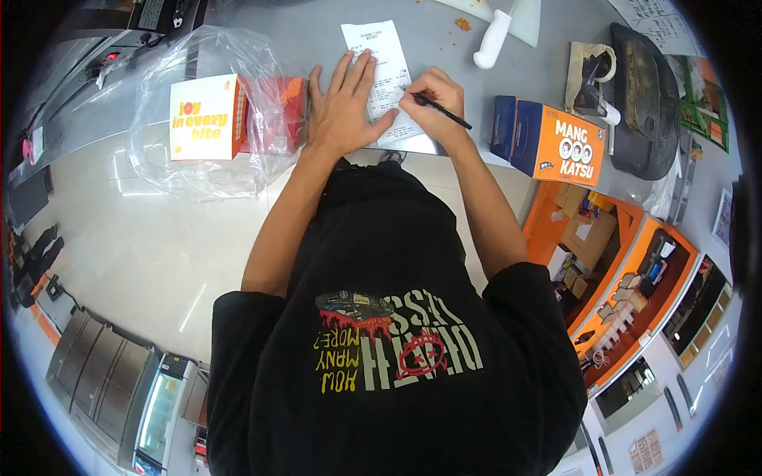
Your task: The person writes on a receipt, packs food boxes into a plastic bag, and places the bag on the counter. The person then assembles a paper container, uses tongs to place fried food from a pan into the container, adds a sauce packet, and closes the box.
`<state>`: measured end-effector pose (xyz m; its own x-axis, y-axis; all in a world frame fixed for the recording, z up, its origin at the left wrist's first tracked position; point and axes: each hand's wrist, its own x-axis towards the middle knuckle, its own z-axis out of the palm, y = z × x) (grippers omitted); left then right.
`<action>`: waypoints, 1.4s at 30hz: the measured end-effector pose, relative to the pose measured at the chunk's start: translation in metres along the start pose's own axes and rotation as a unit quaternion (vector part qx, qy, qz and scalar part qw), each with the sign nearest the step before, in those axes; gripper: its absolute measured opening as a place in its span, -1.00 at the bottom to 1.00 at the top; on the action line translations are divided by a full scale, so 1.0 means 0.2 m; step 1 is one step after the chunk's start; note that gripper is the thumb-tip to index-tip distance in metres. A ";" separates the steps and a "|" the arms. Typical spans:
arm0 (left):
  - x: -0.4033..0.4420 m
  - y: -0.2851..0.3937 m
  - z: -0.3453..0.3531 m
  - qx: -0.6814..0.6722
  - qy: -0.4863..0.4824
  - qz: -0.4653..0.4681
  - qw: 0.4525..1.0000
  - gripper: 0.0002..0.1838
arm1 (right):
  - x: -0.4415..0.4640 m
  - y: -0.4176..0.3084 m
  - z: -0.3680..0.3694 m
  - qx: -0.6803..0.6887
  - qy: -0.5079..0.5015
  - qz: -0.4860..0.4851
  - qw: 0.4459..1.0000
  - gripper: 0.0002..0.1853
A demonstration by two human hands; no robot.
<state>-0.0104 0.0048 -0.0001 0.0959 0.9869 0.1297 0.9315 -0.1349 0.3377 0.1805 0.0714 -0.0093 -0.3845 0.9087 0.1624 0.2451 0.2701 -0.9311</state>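
A printed paper receipt (373,41) lies on the grey metal counter (317,32) in front of me. My left hand (346,107) rests flat on its left side with fingers spread. In my right hand (439,99) is a black pen (444,113), its tip at the receipt's right edge. Left of my left hand, a clear plastic bag (262,59) surrounds a white box (203,117) with orange and yellow lettering and a red box (286,107). Right of my right hand stands an orange and dark blue box (565,146) marked MANG KATSU.
A white-handled knife (493,38) lies by a white board (526,20) at the back, with orange crumbs (463,24) near it. To the right are a tape dispenser (591,79) and a black bag-like item (644,103). Orange shelves (627,230) stand below right.
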 end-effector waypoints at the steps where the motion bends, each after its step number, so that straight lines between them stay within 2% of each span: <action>1: 0.00 0.00 0.00 -0.002 0.002 -0.001 1.000 -0.06 | -0.01 0.02 0.01 -0.012 0.027 0.006 1.000 -0.87; 2: 0.00 0.01 0.00 -0.004 0.004 -0.003 1.000 -0.06 | -0.02 0.04 0.01 -0.023 0.053 0.012 0.998 -0.86; 5: 0.00 0.00 0.00 0.000 0.004 -0.002 1.000 -0.06 | -0.03 0.05 -0.01 -0.027 0.008 -0.012 1.000 -0.88; 8: 0.00 0.00 0.00 0.000 0.003 0.000 1.000 -0.05 | -0.02 0.00 0.00 0.026 -0.021 -0.003 0.999 -0.89; 11: 0.00 0.01 0.00 0.000 0.004 -0.002 1.000 -0.05 | -0.02 -0.01 0.00 0.037 -0.016 -0.004 0.999 -0.90; 17: 0.00 0.00 0.01 0.000 0.009 0.001 1.000 -0.05 | -0.01 0.01 -0.01 -0.004 -0.016 -0.007 1.000 -0.89; 20: 0.00 0.00 0.00 0.005 0.003 -0.001 1.000 -0.05 | -0.04 0.04 0.00 -0.019 0.047 0.010 0.999 -0.88; 26: 0.00 0.00 0.00 -0.002 0.007 0.000 1.000 -0.06 | -0.03 -0.01 -0.02 0.022 -0.034 -0.022 0.999 -0.87; 32: 0.00 0.00 0.00 0.002 0.001 -0.003 1.000 -0.06 | -0.03 -0.01 -0.02 0.025 -0.047 0.006 0.999 -0.87; 35: 0.00 0.00 0.00 0.002 0.006 0.000 1.000 -0.06 | -0.03 0.06 -0.03 -0.044 0.001 -0.002 0.999 -0.88; 42: 0.00 0.01 0.00 0.002 0.005 0.002 1.000 -0.06 | -0.03 -0.01 -0.03 0.035 -0.034 0.001 0.999 -0.89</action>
<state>-0.0093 0.0050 0.0009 0.0957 0.9855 0.1404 0.9323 -0.1381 0.3342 0.1866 0.0672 -0.0060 -0.4438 0.8851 0.1398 0.1838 0.2427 -0.9525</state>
